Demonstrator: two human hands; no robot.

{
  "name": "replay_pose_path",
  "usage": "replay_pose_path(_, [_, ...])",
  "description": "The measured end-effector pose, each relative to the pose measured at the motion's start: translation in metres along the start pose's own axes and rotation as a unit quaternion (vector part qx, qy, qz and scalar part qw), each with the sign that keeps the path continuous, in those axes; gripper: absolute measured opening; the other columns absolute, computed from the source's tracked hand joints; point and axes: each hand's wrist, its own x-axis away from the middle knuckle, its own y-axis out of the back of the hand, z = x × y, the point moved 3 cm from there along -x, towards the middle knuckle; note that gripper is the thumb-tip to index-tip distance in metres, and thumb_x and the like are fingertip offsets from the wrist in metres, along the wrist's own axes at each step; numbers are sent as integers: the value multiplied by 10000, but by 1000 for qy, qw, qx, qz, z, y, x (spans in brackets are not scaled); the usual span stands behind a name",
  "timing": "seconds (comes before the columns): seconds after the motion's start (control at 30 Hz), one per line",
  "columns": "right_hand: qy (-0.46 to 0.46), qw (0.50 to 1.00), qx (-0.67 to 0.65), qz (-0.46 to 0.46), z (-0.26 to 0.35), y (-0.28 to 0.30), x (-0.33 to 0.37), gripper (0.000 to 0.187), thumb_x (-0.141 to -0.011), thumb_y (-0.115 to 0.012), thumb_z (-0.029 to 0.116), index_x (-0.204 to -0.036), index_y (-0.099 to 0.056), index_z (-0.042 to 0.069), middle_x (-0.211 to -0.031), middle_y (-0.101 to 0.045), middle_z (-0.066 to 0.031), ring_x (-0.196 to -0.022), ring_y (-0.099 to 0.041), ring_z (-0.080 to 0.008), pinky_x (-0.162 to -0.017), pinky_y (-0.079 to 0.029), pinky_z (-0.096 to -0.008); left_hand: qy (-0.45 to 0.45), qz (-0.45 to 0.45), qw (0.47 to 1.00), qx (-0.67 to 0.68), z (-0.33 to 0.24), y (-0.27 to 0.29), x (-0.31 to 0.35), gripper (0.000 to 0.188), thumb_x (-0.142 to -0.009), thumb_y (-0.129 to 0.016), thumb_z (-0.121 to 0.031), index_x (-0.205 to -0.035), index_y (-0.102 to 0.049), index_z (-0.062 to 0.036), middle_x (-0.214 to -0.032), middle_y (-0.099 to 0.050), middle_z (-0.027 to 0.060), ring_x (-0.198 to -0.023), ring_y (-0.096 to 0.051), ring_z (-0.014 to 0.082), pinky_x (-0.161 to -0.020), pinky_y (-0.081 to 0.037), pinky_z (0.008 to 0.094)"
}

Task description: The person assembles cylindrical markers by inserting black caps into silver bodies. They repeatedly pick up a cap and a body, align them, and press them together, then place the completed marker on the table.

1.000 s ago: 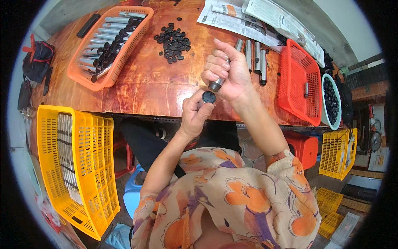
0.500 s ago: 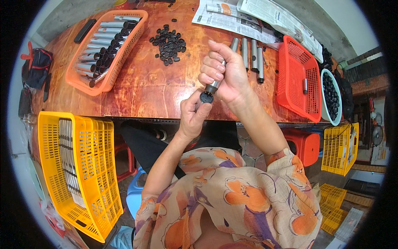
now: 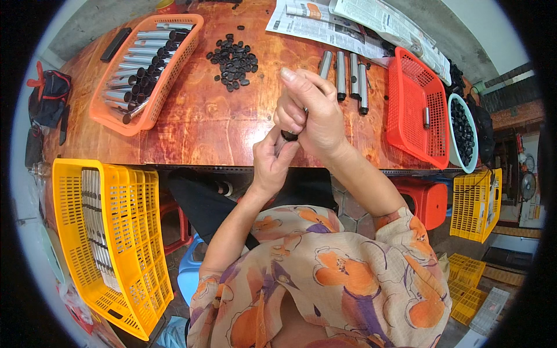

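Observation:
Above the table's near edge, my left hand [image 3: 271,163] is closed around a tube whose round black end [image 3: 288,136] shows between thumb and fingers. The rest of that tube is hidden in the hand. My right hand [image 3: 316,113] is a fist just above it, wrapped round a silver rod that is almost wholly covered by the fingers. Its lower side meets the black end, or nearly so; the contact is hidden. Beyond the hands lies a heap of small black caps [image 3: 235,61]. Several silver tubes with black ends [image 3: 354,75] lie to the right.
An orange basket [image 3: 152,116] of silver tubes stands at left, a red basket [image 3: 400,136] with one small metal piece at right. Beside that is a pale blue bowl [image 3: 476,136] of black parts. Newspapers [image 3: 348,32] lie at the back. A yellow crate [image 3: 136,232] stands lower left.
My right hand has come down and turned over the black end, so the silver rod is now mostly hidden. My left hand has hardly moved.

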Motion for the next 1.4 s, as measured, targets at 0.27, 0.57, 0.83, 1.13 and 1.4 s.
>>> replay_pose_path(0.27, [36,994,-27,100,23,-10,0,360,-907,-566,172,-578,-461,72,-461,-342,30,-383,-289,-54,-367,-242,-233,-19,29,999,-38,-16,-2,-14,518,-845,-624,-471,-1017,-578,15,-559,-388,-24,-522,-340,41,-470,-286,233])
replay_pose_path(0.57, [53,981,79,168,22,-3,-15,378,-894,-572,157,-551,-444,66,-465,-347,34,-395,-295,-53,-380,-223,-235,-20,44,999,-19,6,1,-31,432,-837,-649,-431,-920,-608,-9,-554,-500,-4,-485,-383,56,-466,-319,225])
replay_pose_path(0.83, [6,974,31,223,16,5,-19,378,-886,-573,157,-551,-421,69,-467,-340,29,-389,-288,-65,-379,-229,-243,-22,45,998,-27,12,2,-27,428,-834,-651,-422,-898,-606,-1,-545,-422,-31,-497,-339,56,-458,-282,240])
replay_pose_path(1.13, [-109,945,-303,59,-3,24,-37,415,-954,-467,248,-568,-347,151,-456,-316,58,-362,-282,-59,-407,-264,-226,32,51,998,29,15,4,-25,455,-839,-621,-448,-839,-538,0,-588,-369,-18,-562,-327,77,-504,-292,241])
replay_pose_path(1.4, [-162,901,-403,-3,-16,37,-39,401,-922,-518,262,-571,-350,165,-469,-318,59,-393,-305,-79,-429,-279,-248,22,99,995,13,19,8,-24,467,-859,-593,-479,-862,-502,-21,-671,-422,-15,-554,-363,56,-485,-292,205])
